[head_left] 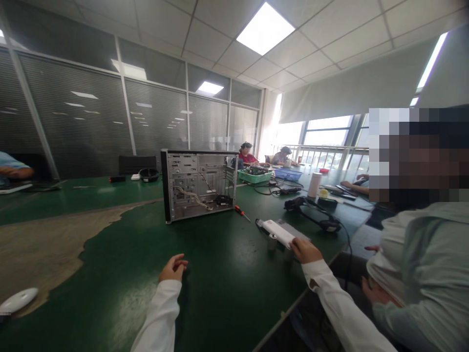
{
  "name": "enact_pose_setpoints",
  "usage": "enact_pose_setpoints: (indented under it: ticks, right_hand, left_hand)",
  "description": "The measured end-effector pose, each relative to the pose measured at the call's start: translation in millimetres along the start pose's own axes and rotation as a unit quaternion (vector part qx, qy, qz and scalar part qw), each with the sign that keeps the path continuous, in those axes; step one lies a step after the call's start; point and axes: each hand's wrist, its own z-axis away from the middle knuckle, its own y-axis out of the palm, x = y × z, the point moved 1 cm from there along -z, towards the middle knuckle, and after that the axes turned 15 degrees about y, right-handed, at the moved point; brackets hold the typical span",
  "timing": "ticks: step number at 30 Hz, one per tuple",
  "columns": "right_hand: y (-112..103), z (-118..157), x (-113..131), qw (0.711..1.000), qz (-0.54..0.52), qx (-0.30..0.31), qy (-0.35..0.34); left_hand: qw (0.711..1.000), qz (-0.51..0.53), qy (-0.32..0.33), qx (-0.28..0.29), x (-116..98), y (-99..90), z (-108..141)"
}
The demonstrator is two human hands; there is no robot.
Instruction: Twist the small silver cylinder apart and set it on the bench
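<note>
My right fingers [306, 250] grip white box [280, 232]; left fingers [173, 268] loosely curled, empty, above green counter [216, 274].

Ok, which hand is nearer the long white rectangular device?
Right. The right hand has its fingers on the near end of the device; the left hand is off to its left, not touching it.
</note>
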Motion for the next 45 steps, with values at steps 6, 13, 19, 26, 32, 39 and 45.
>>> enact_pose_setpoints:
  ticks: [6,13,19,26,32,39,45]
  right_hand:
    - [-0.2,0.0,2.5,0.999,-0.018,-0.020,-0.017]
    - [1.6,0.3,3.4,0.998,-0.045,-0.046,-0.005]
    - [-0.9,1.3,7.0,0.997,-0.048,-0.067,-0.006]
    - [-2.9,3.0,5.6,0.996,-0.055,-0.071,-0.028]
    - [-8.4,2.7,6.6,0.998,-0.062,-0.019,-0.012]
    - [-10.5,-0.9,8.9,0.996,-0.084,0.009,-0.022]
    - [-9.7,2.8,3.6,0.989,-0.148,0.021,-0.014]
  left_hand:
    - [1.000,0.003,0.008,-0.001,1.2,-0.9,0.2]
    - [1.000,0.014,0.006,0.003,-0.8,-1.1,0.4]
    - [1.000,0.000,0.000,0.004,-3.5,-1.0,0.6]
    - [1.000,0.011,0.002,0.001,-6.7,-0.9,0.7]
    - [1.000,0.010,-0.005,0.009,-11.0,-1.3,1.6]
    - [1.000,-0.006,0.001,0.011,-14.2,-3.0,2.3]
    - [1.000,0.000,0.004,0.005,-10.8,-2.6,3.1]
